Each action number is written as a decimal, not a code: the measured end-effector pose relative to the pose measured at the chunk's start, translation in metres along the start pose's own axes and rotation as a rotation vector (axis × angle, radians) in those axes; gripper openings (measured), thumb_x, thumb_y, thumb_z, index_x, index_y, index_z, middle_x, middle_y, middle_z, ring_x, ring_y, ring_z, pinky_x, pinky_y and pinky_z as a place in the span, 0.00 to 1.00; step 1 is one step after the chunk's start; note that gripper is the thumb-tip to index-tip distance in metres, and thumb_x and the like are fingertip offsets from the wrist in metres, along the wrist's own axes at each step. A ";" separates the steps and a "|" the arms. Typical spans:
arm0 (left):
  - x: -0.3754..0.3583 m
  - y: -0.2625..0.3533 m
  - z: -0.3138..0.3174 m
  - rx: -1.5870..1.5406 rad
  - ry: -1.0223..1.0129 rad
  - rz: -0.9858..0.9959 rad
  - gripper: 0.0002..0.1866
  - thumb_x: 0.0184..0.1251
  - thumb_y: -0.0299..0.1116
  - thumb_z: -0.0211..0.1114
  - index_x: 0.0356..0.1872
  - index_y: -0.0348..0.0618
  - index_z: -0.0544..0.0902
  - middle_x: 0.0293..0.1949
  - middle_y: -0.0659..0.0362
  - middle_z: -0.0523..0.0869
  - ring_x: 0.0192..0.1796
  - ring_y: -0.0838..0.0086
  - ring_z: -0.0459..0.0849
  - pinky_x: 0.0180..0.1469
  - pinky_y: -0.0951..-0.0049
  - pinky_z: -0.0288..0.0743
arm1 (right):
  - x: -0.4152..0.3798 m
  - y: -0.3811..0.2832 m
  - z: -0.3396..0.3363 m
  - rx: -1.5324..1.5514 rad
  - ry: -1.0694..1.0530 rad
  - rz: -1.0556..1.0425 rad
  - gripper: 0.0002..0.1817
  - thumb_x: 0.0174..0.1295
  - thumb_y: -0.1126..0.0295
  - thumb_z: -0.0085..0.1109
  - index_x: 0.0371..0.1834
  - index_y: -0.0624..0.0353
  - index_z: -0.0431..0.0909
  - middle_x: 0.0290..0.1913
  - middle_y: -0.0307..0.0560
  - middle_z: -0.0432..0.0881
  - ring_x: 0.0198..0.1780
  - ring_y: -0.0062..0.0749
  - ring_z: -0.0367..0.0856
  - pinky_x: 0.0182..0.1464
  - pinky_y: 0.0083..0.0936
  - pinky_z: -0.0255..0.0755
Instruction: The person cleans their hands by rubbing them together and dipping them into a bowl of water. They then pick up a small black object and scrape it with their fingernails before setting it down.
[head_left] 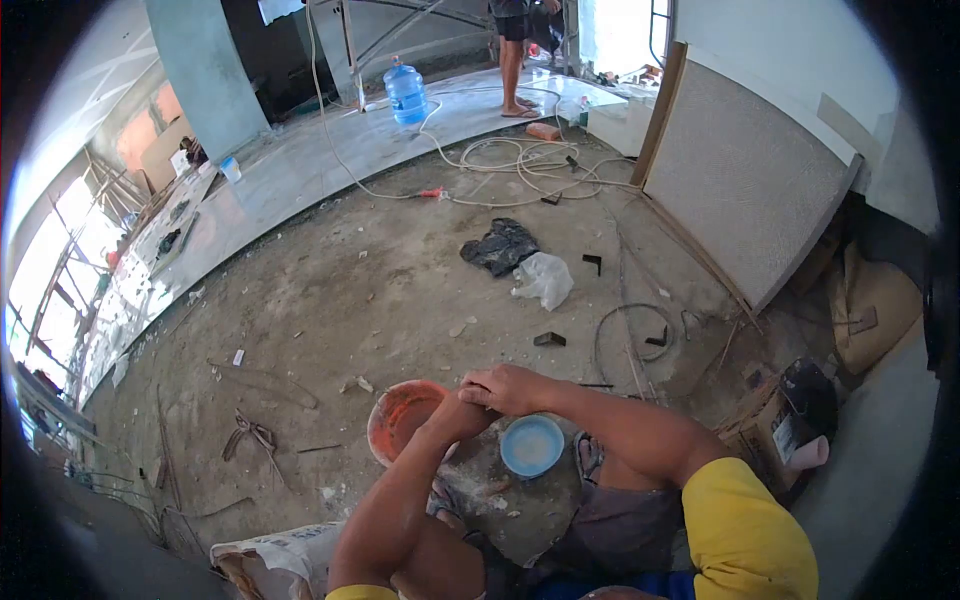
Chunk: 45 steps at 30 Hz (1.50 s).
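My two hands meet in front of me, above the gap between an orange basin and a small blue bowl. My right hand (508, 388) lies closed over my left hand (462, 414), whose fingers are mostly hidden beneath it. No tool shows in either hand. The orange basin (383, 425), with reddish stains inside, stands on the floor just beyond my left forearm. To the right, near my foot, sits the blue bowl (533, 447), holding something pale.
A torn white sack (285, 555) lies by my left leg, pincers (245, 436) further left. Ahead are black and white plastic bags (543, 280), black brackets (549, 339) and coiled hose (520, 155). A panel (750, 175) leans right. Another person (511, 65) stands beyond a water jug (405, 93).
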<state>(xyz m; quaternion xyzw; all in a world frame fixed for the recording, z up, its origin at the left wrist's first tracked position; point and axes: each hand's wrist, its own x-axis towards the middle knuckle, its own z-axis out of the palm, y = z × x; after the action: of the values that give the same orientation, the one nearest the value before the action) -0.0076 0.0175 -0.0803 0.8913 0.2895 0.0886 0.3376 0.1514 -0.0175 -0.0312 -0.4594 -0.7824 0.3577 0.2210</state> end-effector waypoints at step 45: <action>-0.002 0.002 -0.002 0.018 -0.024 0.096 0.12 0.66 0.35 0.61 0.47 0.43 0.82 0.51 0.49 0.82 0.57 0.58 0.77 0.59 0.59 0.71 | 0.005 0.016 0.012 -0.101 0.094 -0.156 0.25 0.70 0.48 0.45 0.48 0.60 0.79 0.48 0.58 0.80 0.52 0.56 0.76 0.57 0.44 0.68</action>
<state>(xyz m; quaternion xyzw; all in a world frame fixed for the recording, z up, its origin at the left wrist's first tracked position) -0.0085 0.0160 -0.0774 0.9081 0.2434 0.0913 0.3283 0.1498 -0.0118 -0.0510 -0.4242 -0.8216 0.2774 0.2611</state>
